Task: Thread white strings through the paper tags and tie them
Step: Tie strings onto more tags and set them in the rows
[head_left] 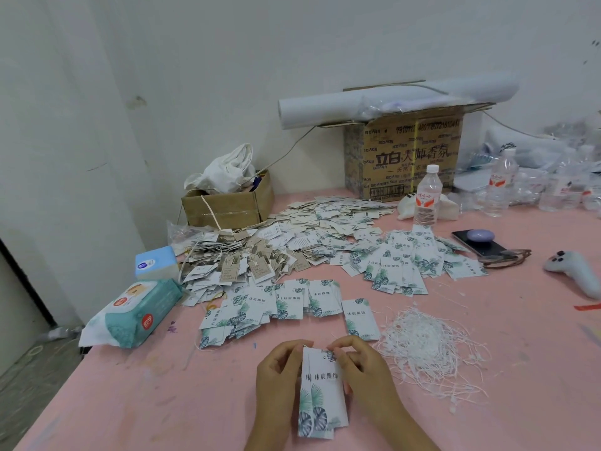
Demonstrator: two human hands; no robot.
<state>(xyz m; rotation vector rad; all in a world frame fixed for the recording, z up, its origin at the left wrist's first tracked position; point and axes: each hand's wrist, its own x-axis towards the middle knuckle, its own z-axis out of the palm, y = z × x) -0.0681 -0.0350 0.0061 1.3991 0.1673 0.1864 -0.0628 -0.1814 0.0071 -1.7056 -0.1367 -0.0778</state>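
Note:
Both hands hold a small stack of white paper tags point(322, 392) printed with green leaves, upright above the pink table's near edge. My left hand point(276, 375) grips the stack's left side. My right hand point(361, 366) pinches the top right corner, near the hole. A thin white string runs down the front of the stack. A tangled heap of white strings point(429, 346) lies just right of my hands. A row of overlapping leaf tags point(286, 304) lies beyond my hands, and another heap of leaf tags point(409, 265) sits further right.
A large mound of beige and white tags point(292, 236) covers the table's middle. Wet wipes pack point(136, 314) and a blue box point(156, 262) stand left. Cardboard boxes point(227, 206) point(406, 154), water bottle point(427, 196), phone point(478, 244), glasses point(507, 257) and a white handheld device point(575, 271) sit behind and right.

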